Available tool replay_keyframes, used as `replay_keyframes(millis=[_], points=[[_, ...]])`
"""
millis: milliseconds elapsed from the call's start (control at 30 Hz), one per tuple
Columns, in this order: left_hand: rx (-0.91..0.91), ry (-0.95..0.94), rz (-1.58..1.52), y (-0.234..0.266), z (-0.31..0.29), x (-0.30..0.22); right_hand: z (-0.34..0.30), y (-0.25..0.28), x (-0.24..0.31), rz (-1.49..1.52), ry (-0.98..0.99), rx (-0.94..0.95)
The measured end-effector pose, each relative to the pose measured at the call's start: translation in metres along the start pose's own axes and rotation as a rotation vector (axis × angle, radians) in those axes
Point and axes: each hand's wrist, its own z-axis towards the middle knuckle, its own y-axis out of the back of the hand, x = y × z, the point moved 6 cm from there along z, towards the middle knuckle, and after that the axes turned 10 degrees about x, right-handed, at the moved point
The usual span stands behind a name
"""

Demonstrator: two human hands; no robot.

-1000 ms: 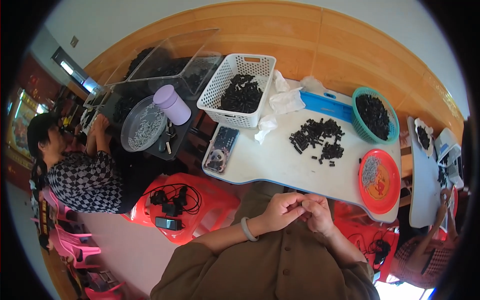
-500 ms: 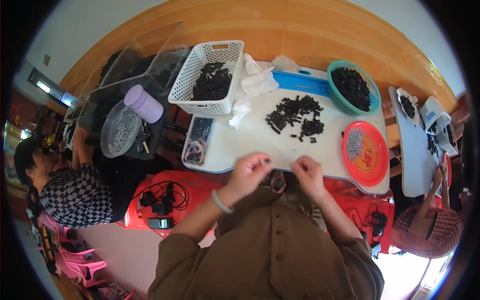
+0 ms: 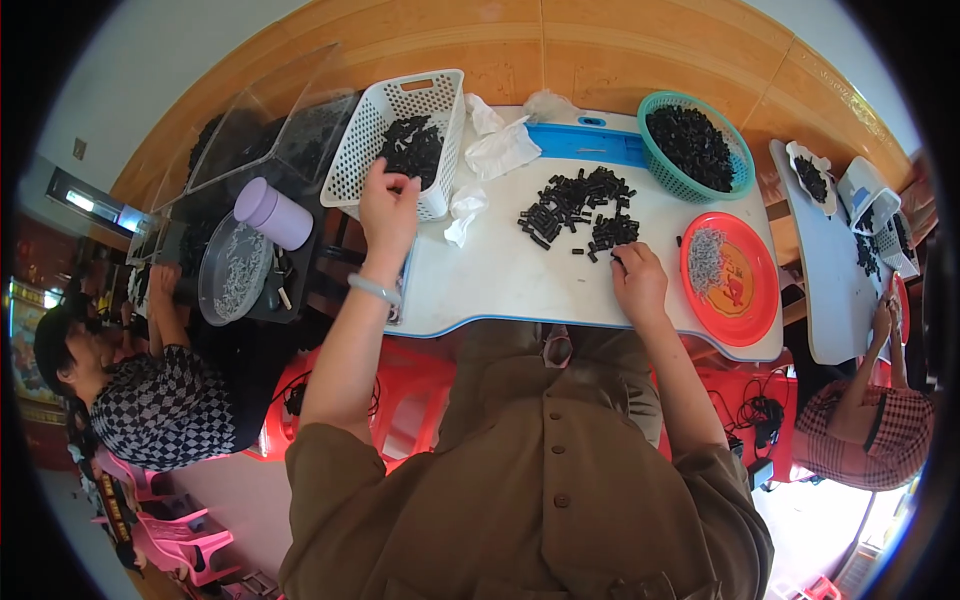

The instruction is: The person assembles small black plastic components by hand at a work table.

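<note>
My left hand [image 3: 387, 215] reaches over the near side of a white perforated basket [image 3: 345, 170], its fingers curled together. Whether a small piece sits between those fingertips I cannot make out. Inside the basket lies a heap of small black pieces [image 3: 412, 148]. My right hand [image 3: 640, 283] is at the near edge of a loose pile of short black cylinders [image 3: 575, 200] on the white table [image 3: 470, 280]. Its fingertips pinch together at one small black cylinder [image 3: 614, 258]. To the right of it stands a red plate [image 3: 745, 325] with small silvery pieces [image 3: 707, 262] on its left side.
A green basket [image 3: 740, 185] full of black pieces stands at the back right. White crumpled tissues [image 3: 500, 150] and a blue tray [image 3: 585, 143] lie behind the pile. Left are a lilac cup [image 3: 275, 215] and a clear bowl [image 3: 215, 290]. People sit at both sides.
My left hand has moved from above the table's front edge, up and left to the white basket, covering the phone. My right hand has gone forward to the pile of black cylinders.
</note>
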Motion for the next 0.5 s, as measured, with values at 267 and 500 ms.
replay_keyframes(millis=[267, 500], points=[[0.240, -0.053, -0.300, -0.088, -0.132, -0.043, 0.000, -0.006, -0.005, 0.038, -0.015, 0.040], [0.490, -0.155, -0.379, -0.113, -0.181, -0.088, -0.028, -0.014, -0.026, 0.949, -0.273, 0.047]])
